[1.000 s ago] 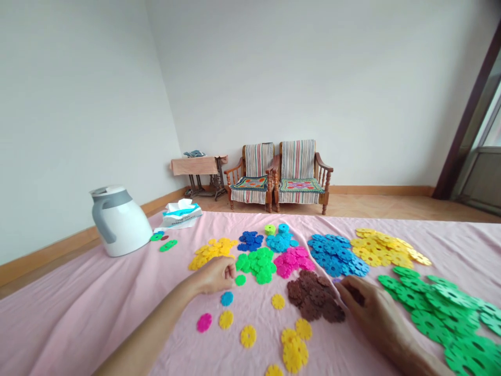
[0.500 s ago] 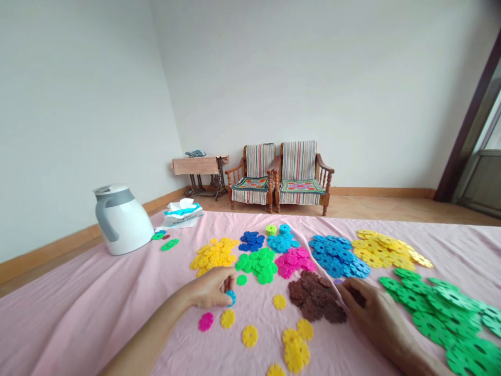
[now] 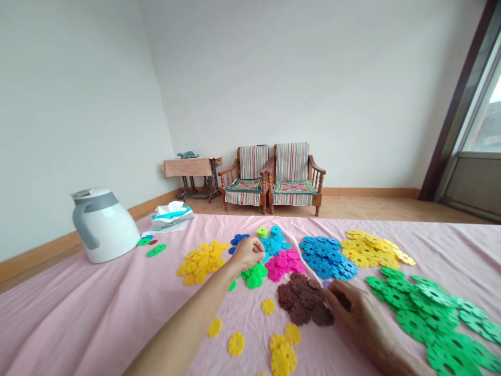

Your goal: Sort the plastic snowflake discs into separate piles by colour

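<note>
My left hand (image 3: 249, 253) reaches forward over the small green disc pile (image 3: 254, 275), close to the light blue disc pile (image 3: 274, 242). Its fingers are pinched together; the light blue disc it took up is hidden inside them. My right hand (image 3: 352, 309) lies palm down on the pink cloth (image 3: 97, 313), with loosely bent fingers touching the right edge of the brown disc pile (image 3: 301, 301). Nothing shows in its grip. A tiny purple piece (image 3: 326, 283) lies just beyond its fingertips. Loose yellow discs (image 3: 236, 344) lie near my left forearm.
Sorted piles cover the cloth: small yellow (image 3: 199, 259), pink (image 3: 285, 262), large blue (image 3: 324, 255), large yellow (image 3: 373, 249) and large green (image 3: 434, 308). A white kettle (image 3: 102, 225) and a tissue pack (image 3: 171, 215) stand far left. Two wooden chairs (image 3: 274, 180) stand by the back wall.
My left hand pinched a light blue disc off the cloth, then moved forward and right over the green pile. My right hand stayed on the brown pile. The view shifted a little.
</note>
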{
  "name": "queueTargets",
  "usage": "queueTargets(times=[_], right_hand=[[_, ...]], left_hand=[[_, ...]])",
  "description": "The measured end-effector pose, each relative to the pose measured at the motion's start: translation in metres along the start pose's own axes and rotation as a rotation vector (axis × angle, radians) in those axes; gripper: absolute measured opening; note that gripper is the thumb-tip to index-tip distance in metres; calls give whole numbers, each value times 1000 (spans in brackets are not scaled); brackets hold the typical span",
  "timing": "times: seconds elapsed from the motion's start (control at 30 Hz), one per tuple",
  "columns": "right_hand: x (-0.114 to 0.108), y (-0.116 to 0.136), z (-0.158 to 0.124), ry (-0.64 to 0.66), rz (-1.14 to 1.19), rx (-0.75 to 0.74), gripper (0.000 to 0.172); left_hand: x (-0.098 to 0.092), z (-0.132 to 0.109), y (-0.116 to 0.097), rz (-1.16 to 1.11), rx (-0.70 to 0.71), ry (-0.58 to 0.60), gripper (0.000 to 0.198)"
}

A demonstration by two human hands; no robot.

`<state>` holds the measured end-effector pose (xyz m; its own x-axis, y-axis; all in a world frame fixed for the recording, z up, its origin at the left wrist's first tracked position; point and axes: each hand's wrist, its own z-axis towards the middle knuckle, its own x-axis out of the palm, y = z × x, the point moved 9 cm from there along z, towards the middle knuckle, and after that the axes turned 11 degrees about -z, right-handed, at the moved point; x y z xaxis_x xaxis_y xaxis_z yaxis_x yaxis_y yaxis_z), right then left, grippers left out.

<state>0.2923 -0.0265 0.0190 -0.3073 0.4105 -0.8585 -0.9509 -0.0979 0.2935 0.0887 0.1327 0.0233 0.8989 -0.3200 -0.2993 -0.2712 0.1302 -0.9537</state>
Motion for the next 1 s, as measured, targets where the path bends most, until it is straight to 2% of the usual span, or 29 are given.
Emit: queueTargets(times=[0.13,0.23,0.3,0.4,0.5,0.6,0.7,0.8,1.0], right_hand=[[-8,5,0,-30,10,-13,36],[-11,6,0,-39,4,-3,35],[-8,6,0,-26,10,-6,34],[0,6,-1,-7,44,-24,35],[6,5,-1,6,53,-40,35],[7,4,-1,11,29,-44,35],[7,2,-2,16,10,-36,37],[7,0,-3,26,-9,-25,36],[8,-2,-3,49,-4,3,37]], left_hand=[[4,21,0,-43,23,-97,7],[-2,20,2,-29,49,-121,8],[-6,11,2,-2,60,-84,8],[-6,-15,-2,39,64,54,9],[8,-49,-12,189,94,269,10],[23,-80,-18,402,157,385,17],[34,-96,-18,503,198,398,24],[38,-100,-14,541,207,365,21],[36,-98,-5,412,153,350,24]])
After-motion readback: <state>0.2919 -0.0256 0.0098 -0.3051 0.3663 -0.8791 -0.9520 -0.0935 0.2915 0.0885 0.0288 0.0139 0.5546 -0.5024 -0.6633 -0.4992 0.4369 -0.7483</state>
